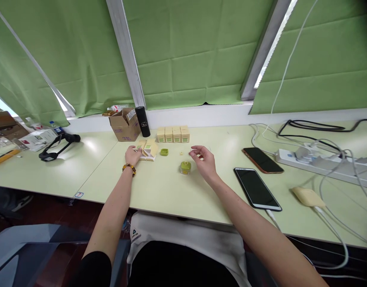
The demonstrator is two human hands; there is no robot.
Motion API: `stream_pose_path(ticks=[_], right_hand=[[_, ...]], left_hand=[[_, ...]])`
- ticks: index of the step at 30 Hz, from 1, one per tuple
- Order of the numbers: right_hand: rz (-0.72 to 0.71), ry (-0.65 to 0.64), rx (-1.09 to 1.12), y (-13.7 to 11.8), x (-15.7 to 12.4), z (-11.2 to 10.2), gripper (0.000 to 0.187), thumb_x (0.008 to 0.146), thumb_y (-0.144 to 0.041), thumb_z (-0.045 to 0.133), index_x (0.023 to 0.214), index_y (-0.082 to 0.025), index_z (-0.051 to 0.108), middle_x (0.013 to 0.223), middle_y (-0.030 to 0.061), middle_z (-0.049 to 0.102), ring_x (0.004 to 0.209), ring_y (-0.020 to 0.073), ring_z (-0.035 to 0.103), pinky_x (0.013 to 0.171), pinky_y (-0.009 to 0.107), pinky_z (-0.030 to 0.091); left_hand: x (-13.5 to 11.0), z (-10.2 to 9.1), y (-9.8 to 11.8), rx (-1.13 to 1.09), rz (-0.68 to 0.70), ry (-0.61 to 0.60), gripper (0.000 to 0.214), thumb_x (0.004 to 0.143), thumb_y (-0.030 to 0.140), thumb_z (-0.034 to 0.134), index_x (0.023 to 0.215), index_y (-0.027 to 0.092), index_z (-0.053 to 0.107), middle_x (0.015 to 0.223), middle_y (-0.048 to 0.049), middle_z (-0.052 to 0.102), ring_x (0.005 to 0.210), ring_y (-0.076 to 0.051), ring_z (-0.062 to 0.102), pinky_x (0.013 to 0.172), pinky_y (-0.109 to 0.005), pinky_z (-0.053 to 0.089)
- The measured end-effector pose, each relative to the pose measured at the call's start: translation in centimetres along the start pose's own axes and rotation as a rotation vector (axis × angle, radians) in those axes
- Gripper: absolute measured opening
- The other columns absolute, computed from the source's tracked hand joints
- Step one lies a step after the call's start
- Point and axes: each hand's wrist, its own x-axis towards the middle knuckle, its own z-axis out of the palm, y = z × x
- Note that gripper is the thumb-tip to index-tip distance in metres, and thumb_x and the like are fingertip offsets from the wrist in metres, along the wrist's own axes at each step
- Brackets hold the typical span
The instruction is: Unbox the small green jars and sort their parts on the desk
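Note:
My left hand point(133, 154), with a beaded bracelet on the wrist, rests on small pale-yellow cardboard boxes point(150, 148) that look partly unfolded; its fingers are closed at their left edge. My right hand point(204, 160) hovers over the table with thumb and fingertips drawn together; whatever lies between them is too small to make out. Just below and left of it stands a small clear container with a green lid point(185, 167). A small green open dish point(164, 152) sits between my hands, and a tiny yellowish piece point(181, 153) lies to its right.
Several small closed boxes point(173, 134) stand in a row behind. A black bottle point(142, 121) and an open brown carton point(125, 126) are at the back left. To the right lie two phones point(258, 187), a power strip point(320, 165), a yellow charger case point(309, 197) and tangled cables.

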Motion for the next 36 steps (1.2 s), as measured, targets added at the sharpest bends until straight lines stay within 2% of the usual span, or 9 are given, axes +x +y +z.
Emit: stream_pose_path(ticks=[5, 10, 14, 22, 26, 28, 30, 32, 36], right_hand=[[0.003, 0.001, 0.004, 0.1, 0.1, 0.0, 0.03, 0.085, -0.042, 0.069, 0.108, -0.024, 0.069, 0.093, 0.0052, 0.077, 0.092, 0.0239, 0.069, 0.086, 0.041, 0.046], [-0.004, 0.0, 0.01, 0.2, 0.2, 0.0, 0.031, 0.084, -0.043, 0.07, 0.109, -0.023, 0.069, 0.093, 0.005, 0.076, 0.092, 0.0238, 0.068, 0.086, 0.041, 0.046], [-0.001, -0.002, 0.01, 0.3, 0.2, 0.1, 0.031, 0.085, -0.043, 0.07, 0.109, -0.023, 0.068, 0.094, 0.0051, 0.077, 0.092, 0.0238, 0.068, 0.087, 0.041, 0.046], [0.008, -0.005, 0.006, 0.0, 0.1, 0.0, 0.03, 0.085, -0.042, 0.069, 0.108, -0.024, 0.068, 0.094, 0.0051, 0.076, 0.093, 0.0241, 0.068, 0.088, 0.041, 0.046], [0.006, 0.006, 0.013, -0.1, 0.1, -0.1, 0.03, 0.085, -0.042, 0.069, 0.109, -0.024, 0.068, 0.094, 0.005, 0.076, 0.092, 0.0236, 0.068, 0.087, 0.04, 0.047], [0.016, 0.015, 0.023, -0.1, 0.2, -0.1, 0.03, 0.084, -0.042, 0.069, 0.109, -0.024, 0.068, 0.094, 0.0051, 0.076, 0.091, 0.0233, 0.068, 0.086, 0.04, 0.047], [0.036, 0.023, 0.039, 0.0, 0.2, -0.1, 0.03, 0.084, -0.041, 0.068, 0.108, -0.024, 0.068, 0.094, 0.0053, 0.076, 0.092, 0.0233, 0.069, 0.084, 0.039, 0.048], [0.053, 0.03, 0.056, 0.2, 0.3, -0.2, 0.03, 0.084, -0.041, 0.067, 0.107, -0.024, 0.068, 0.094, 0.0053, 0.076, 0.094, 0.0236, 0.07, 0.084, 0.039, 0.049], [0.077, 0.064, 0.085, 0.8, 0.7, -0.2, 0.028, 0.083, -0.04, 0.063, 0.105, -0.023, 0.067, 0.091, 0.0052, 0.076, 0.092, 0.0235, 0.07, 0.081, 0.038, 0.051]], left_hand=[[-0.4, 0.5, 0.3, -0.04, 0.135, -0.002, 0.055, 0.096, 0.041, 0.061, 0.145, 0.018, 0.055, 0.142, -0.0169, 0.067, 0.136, -0.031, 0.061, 0.112, -0.041, 0.047], [-0.7, 1.3, 0.5, -0.025, 0.286, -0.019, 0.045, 0.096, 0.04, 0.06, 0.136, 0.02, 0.065, 0.143, -0.0119, 0.069, 0.136, -0.031, 0.061, 0.118, -0.043, 0.044], [-0.9, 1.5, 0.7, -0.003, 0.283, -0.029, 0.045, 0.096, 0.042, 0.061, 0.134, 0.018, 0.066, 0.141, -0.0135, 0.069, 0.134, -0.033, 0.062, 0.116, -0.044, 0.045], [-2.0, 0.8, 1.8, 0.081, 0.224, -0.032, 0.05, 0.094, 0.048, 0.062, 0.137, 0.022, 0.062, 0.141, -0.0148, 0.069, 0.135, -0.038, 0.06, 0.11, -0.05, 0.047], [-2.9, 0.1, 2.6, 0.042, 0.198, 0.098, 0.053, 0.095, 0.046, 0.06, 0.141, 0.021, 0.059, 0.145, -0.0169, 0.064, 0.138, -0.042, 0.054, 0.113, -0.058, 0.043], [-3.4, -0.3, 3.4, -0.003, 0.275, 0.207, 0.051, 0.094, 0.039, 0.061, 0.141, 0.02, 0.058, 0.147, -0.0158, 0.062, 0.14, -0.04, 0.051, 0.117, -0.059, 0.039], [-4.2, -0.8, 4.6, -0.063, 0.426, 0.218, 0.048, 0.092, 0.031, 0.062, 0.139, 0.021, 0.059, 0.146, -0.0137, 0.062, 0.141, -0.036, 0.05, 0.12, -0.056, 0.038], [-5.6, -1.2, 6.1, -0.135, 0.609, 0.032, 0.048, 0.09, 0.026, 0.062, 0.137, 0.022, 0.059, 0.139, -0.0114, 0.065, 0.137, -0.031, 0.053, 0.12, -0.051, 0.041], [-9.4, -0.8, 9.3, -0.137, 0.866, -0.551, 0.066, 0.087, 0.033, 0.072, 0.148, 0.029, 0.05, 0.138, -0.008, 0.067, 0.135, -0.029, 0.055, 0.117, -0.049, 0.045]])
